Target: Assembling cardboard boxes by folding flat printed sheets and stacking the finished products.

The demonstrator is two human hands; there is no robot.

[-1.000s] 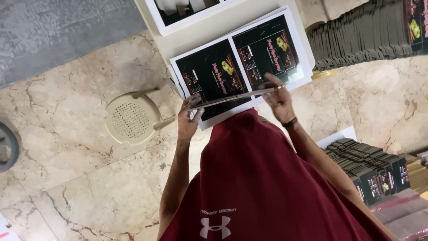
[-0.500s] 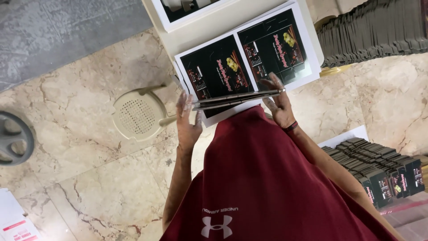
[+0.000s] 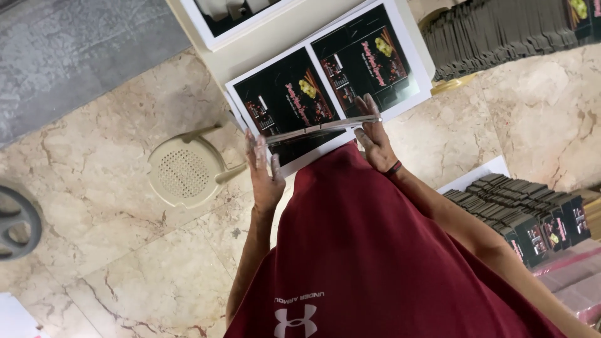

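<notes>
Left hand (image 3: 266, 178) and right hand (image 3: 374, 134) each gripping one end of a thin stack of printed sheets (image 3: 322, 127), held edge-on and level, just above a cream table (image 3: 275, 34). Beneath, flat on that table: dark printed sheets with white borders (image 3: 325, 78). At right, folded dark cartons (image 3: 532, 216) packed in rows. Cream stool (image 3: 184, 172) on marble floor (image 3: 113, 250).

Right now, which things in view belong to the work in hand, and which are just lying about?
In hand:
- thin stack of flat printed sheets, seen edge-on, held between left hand and right hand
- black printed sheets on the white table beneath

Lying about:
- cream perforated plastic stool
- row of folded black cartons at right
- dark stacked flat cartons at top right
- marble floor
</notes>
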